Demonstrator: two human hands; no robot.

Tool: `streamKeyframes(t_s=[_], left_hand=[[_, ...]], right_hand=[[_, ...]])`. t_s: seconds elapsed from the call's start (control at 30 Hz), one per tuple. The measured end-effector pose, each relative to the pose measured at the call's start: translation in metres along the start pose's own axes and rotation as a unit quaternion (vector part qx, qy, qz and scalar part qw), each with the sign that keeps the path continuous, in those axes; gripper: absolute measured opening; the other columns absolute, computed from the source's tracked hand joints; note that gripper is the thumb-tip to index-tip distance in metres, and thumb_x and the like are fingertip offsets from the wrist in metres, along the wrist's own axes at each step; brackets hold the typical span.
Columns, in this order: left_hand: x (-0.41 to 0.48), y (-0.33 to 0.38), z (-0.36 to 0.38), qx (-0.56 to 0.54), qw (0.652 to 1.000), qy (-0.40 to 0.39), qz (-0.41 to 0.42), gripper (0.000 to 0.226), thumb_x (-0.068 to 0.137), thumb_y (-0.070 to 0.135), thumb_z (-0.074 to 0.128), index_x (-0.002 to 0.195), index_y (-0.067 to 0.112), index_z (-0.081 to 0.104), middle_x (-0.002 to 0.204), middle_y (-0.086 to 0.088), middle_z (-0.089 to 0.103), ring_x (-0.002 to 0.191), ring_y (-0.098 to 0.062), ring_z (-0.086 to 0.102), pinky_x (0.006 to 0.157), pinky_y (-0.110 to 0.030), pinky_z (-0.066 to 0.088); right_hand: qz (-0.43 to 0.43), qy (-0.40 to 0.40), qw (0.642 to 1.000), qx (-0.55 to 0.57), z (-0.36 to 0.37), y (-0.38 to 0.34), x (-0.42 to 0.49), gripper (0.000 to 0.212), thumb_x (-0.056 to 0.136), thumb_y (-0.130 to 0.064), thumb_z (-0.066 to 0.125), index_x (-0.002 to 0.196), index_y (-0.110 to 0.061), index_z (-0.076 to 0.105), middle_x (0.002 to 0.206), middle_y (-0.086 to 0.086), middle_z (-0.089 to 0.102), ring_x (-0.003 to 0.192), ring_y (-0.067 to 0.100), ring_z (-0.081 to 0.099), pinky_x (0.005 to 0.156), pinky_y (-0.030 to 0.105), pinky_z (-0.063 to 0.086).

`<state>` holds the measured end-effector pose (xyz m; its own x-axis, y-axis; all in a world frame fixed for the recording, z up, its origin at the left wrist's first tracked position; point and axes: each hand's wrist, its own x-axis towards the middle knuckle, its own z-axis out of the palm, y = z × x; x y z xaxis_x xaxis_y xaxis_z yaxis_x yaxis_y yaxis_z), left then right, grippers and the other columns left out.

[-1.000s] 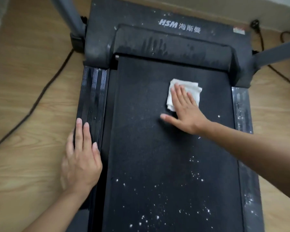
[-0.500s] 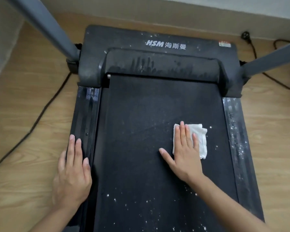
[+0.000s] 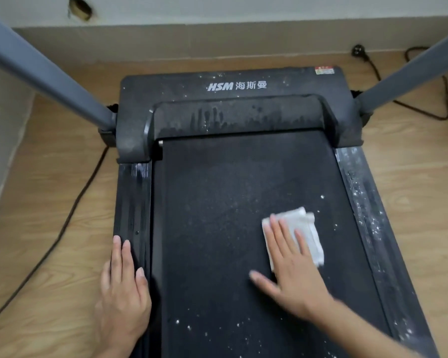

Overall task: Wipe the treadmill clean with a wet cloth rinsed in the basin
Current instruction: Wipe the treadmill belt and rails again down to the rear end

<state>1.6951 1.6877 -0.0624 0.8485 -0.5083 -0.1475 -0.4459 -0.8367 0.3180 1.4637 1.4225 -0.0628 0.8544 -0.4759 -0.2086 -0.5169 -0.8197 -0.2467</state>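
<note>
A black treadmill (image 3: 217,202) lies on the floor, its belt speckled with white dust near me and along the right side rail (image 3: 373,228). A folded white cloth (image 3: 305,228) sits on the right half of the belt. My right hand (image 3: 292,275) presses flat on the cloth with straight, spread fingers. My left hand (image 3: 123,295) rests flat on the left side rail, fingers straight, holding nothing. The basin is out of view.
Two grey uprights (image 3: 49,76) rise from the treadmill's front corners. A black cable (image 3: 70,210) runs across the wooden floor at the left; another cable with a plug (image 3: 360,51) lies at the back right by the wall.
My right hand has drawn the cloth down the belt toward me, from near the motor cover to mid-belt. My left hand has stayed on the left rail.
</note>
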Motion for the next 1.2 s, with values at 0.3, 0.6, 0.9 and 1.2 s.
streamKeyframes(t_s=[0.3,0.6,0.9,1.2], left_hand=[[0.0,-0.006,0.0,0.024,0.999,-0.009,0.023,0.067,0.104,0.042,0.021,0.166,0.018,0.016,0.175,0.01,0.001,0.153,-0.03,0.031,0.106,-0.052,0.048],[0.003,-0.007,-0.003,0.07,0.996,-0.048,0.009,0.079,0.103,0.062,0.017,0.167,0.017,0.005,0.174,0.007,-0.01,0.154,-0.034,0.027,0.109,-0.057,0.047],[0.011,-0.011,-0.003,0.069,0.996,-0.061,0.014,0.077,0.105,0.058,0.021,0.167,0.015,0.005,0.175,0.005,-0.008,0.161,-0.019,-0.006,0.124,-0.056,0.025],[0.019,-0.014,-0.02,0.027,0.985,-0.168,0.008,0.081,0.1,0.062,0.021,0.157,0.033,-0.028,0.158,0.023,-0.044,0.15,-0.005,-0.033,0.128,-0.054,0.012]], right_hand=[[0.069,0.022,0.997,-0.029,-0.024,0.035,0.102,0.105,0.094,-0.086,0.019,0.169,-0.017,-0.007,0.176,0.004,-0.016,0.162,0.018,-0.016,0.132,0.049,0.0],[0.028,-0.007,1.0,-0.008,-0.02,0.043,0.056,0.107,0.094,-0.085,0.027,0.168,-0.018,-0.01,0.176,0.001,-0.018,0.163,0.019,-0.015,0.131,0.053,0.002],[0.029,0.013,0.999,-0.016,-0.011,0.055,0.024,0.1,0.096,-0.082,0.026,0.17,-0.018,0.007,0.178,0.0,-0.003,0.164,0.019,-0.002,0.131,0.049,0.004],[0.149,0.037,0.988,0.017,-0.06,0.109,0.194,0.116,0.087,-0.095,0.017,0.167,-0.017,-0.012,0.175,0.009,-0.019,0.162,0.025,-0.018,0.13,0.054,-0.007]])
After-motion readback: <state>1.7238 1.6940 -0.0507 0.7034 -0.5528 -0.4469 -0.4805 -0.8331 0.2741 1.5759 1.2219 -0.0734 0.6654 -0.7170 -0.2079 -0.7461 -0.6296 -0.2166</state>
